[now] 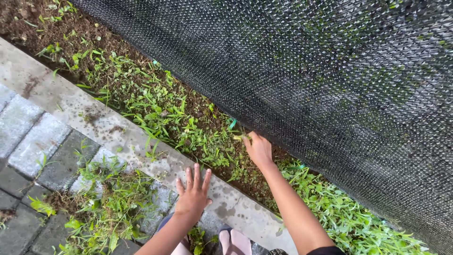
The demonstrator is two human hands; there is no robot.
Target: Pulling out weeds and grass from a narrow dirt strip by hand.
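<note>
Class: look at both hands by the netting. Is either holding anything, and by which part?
The right hand pinches a small weed near its base, at the soil. The left hand holds nothing, flat on the concrete kerb.

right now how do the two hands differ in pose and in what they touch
The left hand lies flat, fingers spread, on the concrete curb; the right hand is curled, pinching at weeds in the soil strip beside the black mesh netting. The left holds nothing; the right seems closed on a green blade. Both are bare.
</note>
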